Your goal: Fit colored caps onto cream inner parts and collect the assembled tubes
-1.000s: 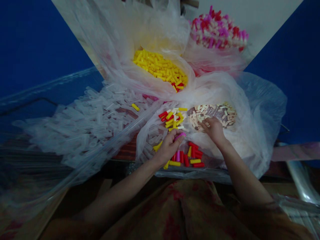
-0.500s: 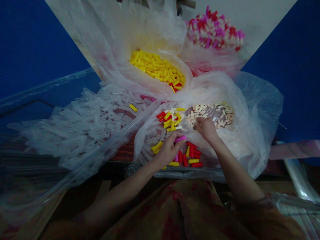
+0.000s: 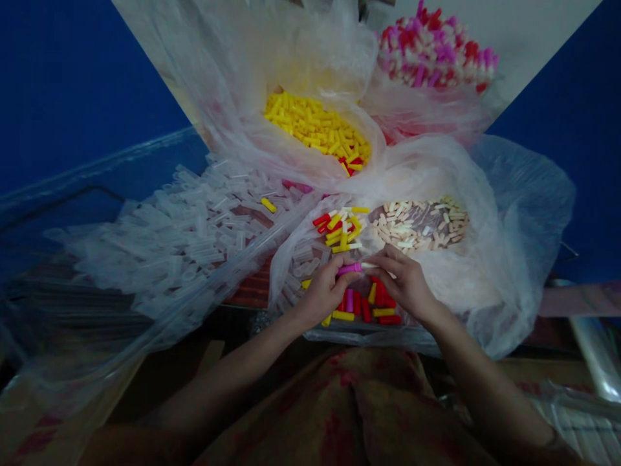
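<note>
My left hand (image 3: pixel 324 289) pinches a purple plastic tube (image 3: pixel 349 268) that points to the right. Against its right end sits a small whitish piece (image 3: pixel 369 265), held in the fingertips of my right hand (image 3: pixel 405 281); whether it is inside the tube I cannot tell. Just below both hands lie loose red tubes (image 3: pixel 358 303) and yellow tubes (image 3: pixel 343 316). Behind my left hand is a small heap of red and yellow tubes with white pieces in them (image 3: pixel 342 230). Beyond my right hand, many pale cream pieces (image 3: pixel 400 226) lie on clear plastic.
Clear tubes (image 3: pixel 189 233) are heaped on the left. An open plastic bag holds yellow tubes (image 3: pixel 317 126) at the back. Further right rises a pile of pink, red and white pieces (image 3: pixel 434 48). Plastic sheeting (image 3: pixel 514 194) bunches up on the right.
My right hand has come from the pale pieces toward my left hand, bringing a whitish piece to the end of the purple tube. The whole view has shifted slightly.
</note>
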